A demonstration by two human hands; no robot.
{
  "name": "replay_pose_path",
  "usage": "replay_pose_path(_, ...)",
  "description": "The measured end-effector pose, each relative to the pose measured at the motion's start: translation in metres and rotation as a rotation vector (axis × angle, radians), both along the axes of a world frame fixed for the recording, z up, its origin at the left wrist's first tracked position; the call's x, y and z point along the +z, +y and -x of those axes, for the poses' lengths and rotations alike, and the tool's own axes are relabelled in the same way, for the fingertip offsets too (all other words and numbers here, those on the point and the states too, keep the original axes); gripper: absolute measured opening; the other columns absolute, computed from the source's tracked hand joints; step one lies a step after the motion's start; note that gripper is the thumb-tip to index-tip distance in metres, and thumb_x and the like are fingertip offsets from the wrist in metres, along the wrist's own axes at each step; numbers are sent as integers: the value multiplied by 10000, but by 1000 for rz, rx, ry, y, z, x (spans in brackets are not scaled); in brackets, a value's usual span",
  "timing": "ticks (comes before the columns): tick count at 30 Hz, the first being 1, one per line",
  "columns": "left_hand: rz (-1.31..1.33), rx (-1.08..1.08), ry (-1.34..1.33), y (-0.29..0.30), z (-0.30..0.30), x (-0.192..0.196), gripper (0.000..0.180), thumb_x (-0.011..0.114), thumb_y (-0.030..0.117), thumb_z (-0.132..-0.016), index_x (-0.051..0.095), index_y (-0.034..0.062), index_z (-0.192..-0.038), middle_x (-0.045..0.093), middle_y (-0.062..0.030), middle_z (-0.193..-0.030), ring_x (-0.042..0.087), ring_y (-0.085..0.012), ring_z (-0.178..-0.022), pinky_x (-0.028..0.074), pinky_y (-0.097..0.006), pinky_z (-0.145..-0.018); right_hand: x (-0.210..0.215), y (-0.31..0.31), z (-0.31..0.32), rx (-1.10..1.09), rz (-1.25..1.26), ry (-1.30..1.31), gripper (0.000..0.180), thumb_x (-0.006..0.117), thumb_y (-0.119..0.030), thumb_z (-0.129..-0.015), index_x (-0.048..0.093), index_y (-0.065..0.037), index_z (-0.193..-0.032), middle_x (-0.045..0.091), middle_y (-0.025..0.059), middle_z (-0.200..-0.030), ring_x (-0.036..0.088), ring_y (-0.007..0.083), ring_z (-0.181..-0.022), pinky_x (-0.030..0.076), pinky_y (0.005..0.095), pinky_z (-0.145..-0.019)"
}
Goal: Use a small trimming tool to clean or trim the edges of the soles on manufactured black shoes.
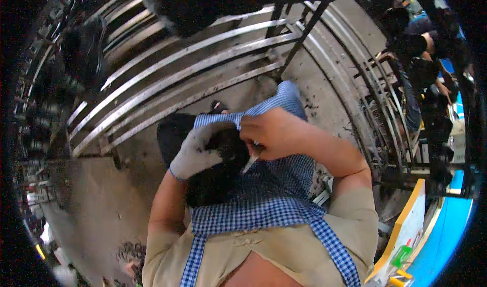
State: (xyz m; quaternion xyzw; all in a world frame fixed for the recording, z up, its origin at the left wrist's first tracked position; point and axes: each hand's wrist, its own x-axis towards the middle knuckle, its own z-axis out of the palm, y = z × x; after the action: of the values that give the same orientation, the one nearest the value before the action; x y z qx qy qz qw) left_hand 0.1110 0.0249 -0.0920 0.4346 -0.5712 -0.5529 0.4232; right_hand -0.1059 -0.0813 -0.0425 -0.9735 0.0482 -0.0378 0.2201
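My left hand (199, 150) wears a grey work glove and grips a black bundle (218, 178) that rests on my lap over a blue and white checked apron (276, 185). My right hand (271, 133) is bare and closed on a small pale, blade-like tool (250, 162) whose tip points down at the black bundle. The two hands meet over the top of the bundle. The lower part of the bundle hangs dark against the apron.
A long metal rail frame (177, 69) runs across the concrete floor (96, 200) ahead of me. A metal rack (385, 114) stands at the right, with another person (431, 48) beyond it. A yellow board (406, 226) and blue surface (446, 236) lie at lower right.
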Motion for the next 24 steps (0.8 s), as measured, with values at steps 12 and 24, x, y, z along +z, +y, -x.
replay_pose_path(12,-104,-100,26,1,14,4,621,690,111,-665,512,-26,-1245,606,-120,-1151,559,-182,-1092,416,-324,-977,17,19,6,101,303,131,276,673,-217,-680,564,-39,-861,555,81,-839,608,228,-693,509,349,-538)
replay_pose_path(24,-81,-61,-110,-3,6,8,595,765,133,-713,521,-19,-1234,607,-114,-1153,573,-180,-1071,443,-330,-947,-25,-3,15,-85,-367,-289,245,716,-148,-623,555,-68,-789,560,86,-759,593,278,-668,487,370,-579)
